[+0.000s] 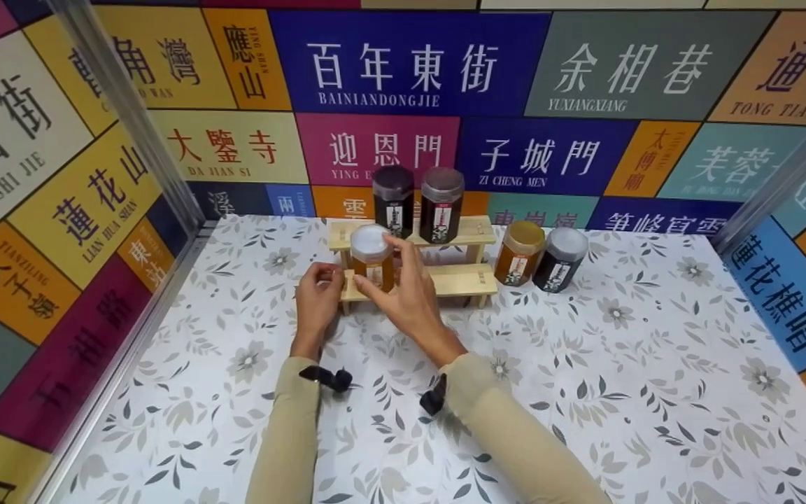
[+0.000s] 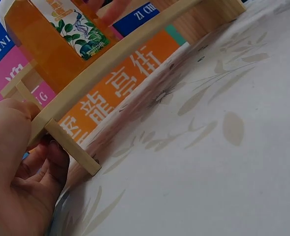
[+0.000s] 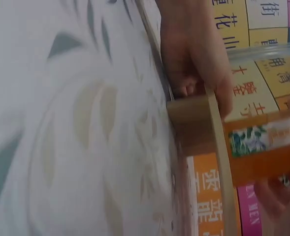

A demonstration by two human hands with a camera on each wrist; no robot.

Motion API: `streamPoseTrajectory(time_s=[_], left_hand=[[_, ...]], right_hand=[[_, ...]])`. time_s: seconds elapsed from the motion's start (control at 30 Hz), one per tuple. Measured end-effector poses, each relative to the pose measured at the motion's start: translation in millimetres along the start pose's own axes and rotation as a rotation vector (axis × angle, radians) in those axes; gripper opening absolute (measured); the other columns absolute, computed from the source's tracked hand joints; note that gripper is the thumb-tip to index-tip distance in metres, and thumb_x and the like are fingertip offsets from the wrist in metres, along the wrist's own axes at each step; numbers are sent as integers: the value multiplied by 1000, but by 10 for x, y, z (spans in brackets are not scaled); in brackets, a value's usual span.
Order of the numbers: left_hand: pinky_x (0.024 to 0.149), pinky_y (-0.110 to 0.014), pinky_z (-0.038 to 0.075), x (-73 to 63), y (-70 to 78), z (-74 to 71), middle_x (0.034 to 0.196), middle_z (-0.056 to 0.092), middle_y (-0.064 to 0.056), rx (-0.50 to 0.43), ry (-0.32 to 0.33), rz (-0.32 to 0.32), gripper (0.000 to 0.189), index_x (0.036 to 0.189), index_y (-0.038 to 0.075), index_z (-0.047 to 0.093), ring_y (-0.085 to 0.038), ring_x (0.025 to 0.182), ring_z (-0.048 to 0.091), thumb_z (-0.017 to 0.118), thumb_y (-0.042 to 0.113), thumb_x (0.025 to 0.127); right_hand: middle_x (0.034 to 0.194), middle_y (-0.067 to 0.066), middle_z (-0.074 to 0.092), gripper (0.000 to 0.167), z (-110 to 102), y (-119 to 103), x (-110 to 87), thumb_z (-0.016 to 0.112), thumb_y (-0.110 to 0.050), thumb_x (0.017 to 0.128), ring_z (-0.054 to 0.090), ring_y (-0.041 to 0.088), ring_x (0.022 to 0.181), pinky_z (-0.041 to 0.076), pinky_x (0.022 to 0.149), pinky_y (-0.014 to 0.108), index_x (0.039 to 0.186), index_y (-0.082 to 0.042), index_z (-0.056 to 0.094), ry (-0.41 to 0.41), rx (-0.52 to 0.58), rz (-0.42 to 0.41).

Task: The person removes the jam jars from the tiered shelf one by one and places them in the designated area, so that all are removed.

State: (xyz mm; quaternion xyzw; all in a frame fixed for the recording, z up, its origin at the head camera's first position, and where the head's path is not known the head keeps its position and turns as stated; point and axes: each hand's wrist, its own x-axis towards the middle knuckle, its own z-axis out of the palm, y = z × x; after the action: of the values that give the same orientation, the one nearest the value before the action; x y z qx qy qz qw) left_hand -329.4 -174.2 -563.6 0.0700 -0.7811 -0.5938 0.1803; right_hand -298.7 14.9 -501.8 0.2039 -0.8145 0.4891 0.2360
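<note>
A small two-step wooden display stand (image 1: 462,280) stands on the table. My left hand (image 1: 319,294) grips the left end of its lower step; the left wrist view shows the thumb on top and curled fingers (image 2: 48,164) below the board. Fingers and thumb of my right hand (image 1: 410,301) are around a jar of amber contents with a white lid (image 1: 369,241), at the left part of that step. The jar's label (image 2: 78,27) shows in the left wrist view, and its base appears to rest on the board. My right hand partly covers the jar in the head view.
Two dark jars, one on the left (image 1: 393,203) and one on the right (image 1: 441,206), stand on the upper step. Right of the stand, an amber jar (image 1: 520,252) and a dark jar (image 1: 560,259) sit on the floral tablecloth (image 1: 620,392). Printed panels (image 1: 410,63) wall in the table.
</note>
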Motion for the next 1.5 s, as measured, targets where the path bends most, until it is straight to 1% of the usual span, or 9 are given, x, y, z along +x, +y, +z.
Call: streamPoseTrajectory(time_s=[0.1, 0.23, 0.4, 0.57, 0.67, 0.83, 1.03, 1.33, 1.5], left_hand=[[75, -27, 56, -12, 2, -2, 107, 75, -12, 1, -3, 3, 17, 113, 8, 74, -23, 95, 71, 69, 22, 105], [79, -30, 58, -18, 0, -4, 109, 75, -13, 1, -10, 6, 17, 114, 7, 74, -24, 98, 72, 68, 21, 105], [86, -33, 58, -3, -12, -4, 109, 75, -14, -2, -6, 16, 18, 113, 6, 74, -24, 101, 72, 69, 21, 105], [81, -28, 57, 18, -26, -20, 107, 75, -14, -3, 2, 27, 18, 112, 6, 74, -25, 97, 71, 70, 21, 104], [79, -24, 56, 19, -18, -29, 106, 75, -14, -1, 6, 25, 17, 111, 6, 73, -24, 96, 71, 70, 21, 104], [77, -23, 56, 18, 0, -27, 105, 75, -14, -18, 0, 25, 16, 111, 5, 73, -23, 95, 70, 70, 18, 104], [75, -24, 56, 0, -3, -5, 107, 74, -12, -15, -3, 12, 16, 113, 7, 74, -22, 95, 70, 69, 19, 103], [81, -25, 56, -8, 7, -8, 107, 74, -14, -25, -3, 4, 17, 112, 5, 74, -22, 98, 69, 69, 18, 103], [85, -27, 56, -3, 17, -9, 109, 74, -13, -18, -6, -1, 17, 113, 5, 73, -22, 101, 69, 69, 19, 103]], right_hand=[[142, 9, 59, 82, 91, -64, 6, 89, -51, 88, 68, 24, 121, 62, 95, 44, 149, -16, 47, 63, -64, 29], [139, 12, 60, 77, 152, -99, 18, 90, -44, 88, 68, 27, 121, 62, 95, 42, 144, -13, 48, 114, -125, 51], [137, 11, 61, 72, 113, -98, -1, 88, -38, 90, 69, 27, 120, 62, 96, 41, 143, -13, 48, 95, -122, 50], [138, 12, 60, 73, 1, -76, -55, 89, -35, 88, 68, 26, 121, 62, 100, 36, 144, -12, 48, 67, -68, 43], [141, 11, 60, 73, -92, -58, -81, 90, -33, 87, 67, 25, 127, 59, 104, 30, 143, -11, 49, 61, -23, 45], [142, 11, 61, 73, -260, -13, -145, 93, -30, 86, 65, 26, 129, 59, 105, 35, 143, -9, 52, 91, 53, 58], [143, 12, 60, 73, -513, 70, -249, 94, -26, 85, 68, 32, 124, 65, 93, 38, 143, -8, 52, 109, 115, 93], [139, 12, 61, 77, -1015, 306, -371, 98, -19, 81, 70, 32, 120, 66, 92, 44, 142, -6, 53, 189, 137, 107], [137, 13, 62, 78, -1294, 418, -411, 99, -12, 77, 68, 30, 115, 64, 93, 33, 141, -5, 55, 281, 66, 111]])
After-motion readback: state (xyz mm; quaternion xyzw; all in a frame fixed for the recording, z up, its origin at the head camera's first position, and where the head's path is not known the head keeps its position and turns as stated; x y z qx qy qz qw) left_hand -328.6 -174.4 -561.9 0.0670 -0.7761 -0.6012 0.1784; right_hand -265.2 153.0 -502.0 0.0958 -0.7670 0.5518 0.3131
